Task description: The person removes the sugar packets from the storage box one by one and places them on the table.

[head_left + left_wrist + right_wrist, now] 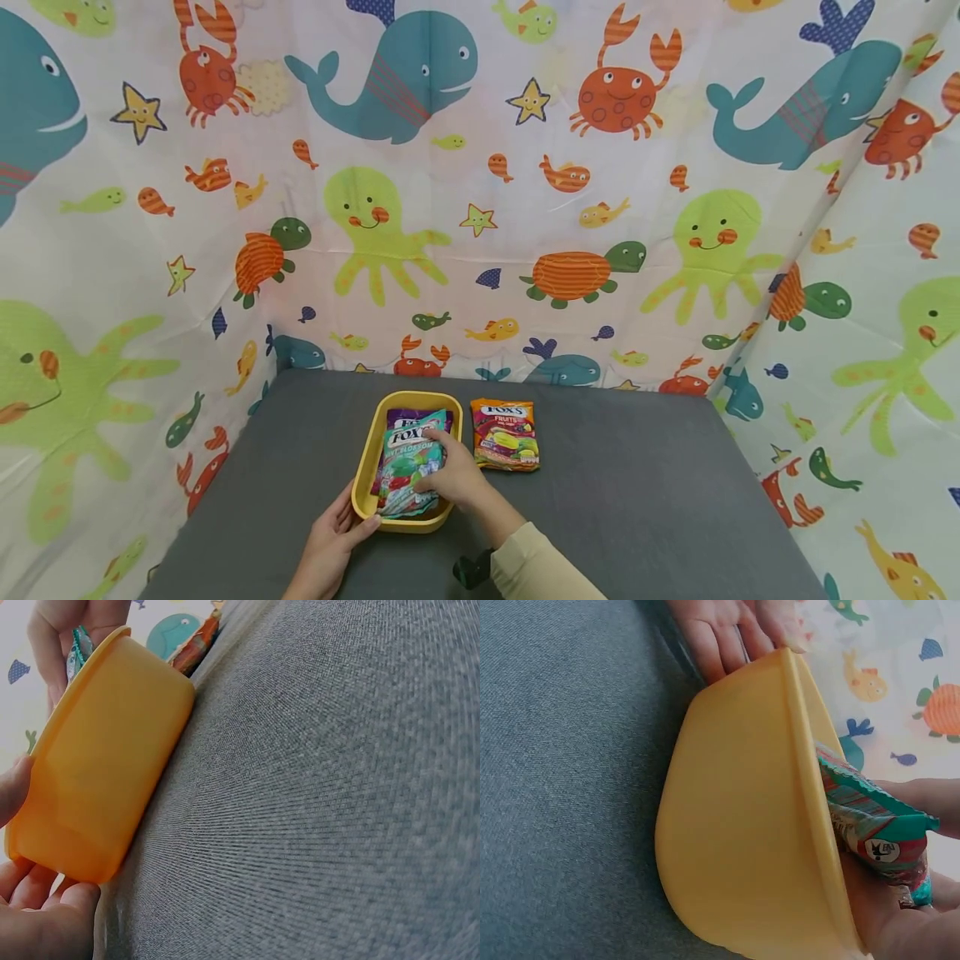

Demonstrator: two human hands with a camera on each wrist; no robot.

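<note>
Teal foil candy bag (406, 467), gripped by the right hand (455, 477), sits atop one purple bag (415, 416) in the yellow plastic tub (364, 468); left hand (332, 543) holds its near rim. One orange bag (506, 433) lies just beside, with grey tabletop (660, 492) open all round.
</note>
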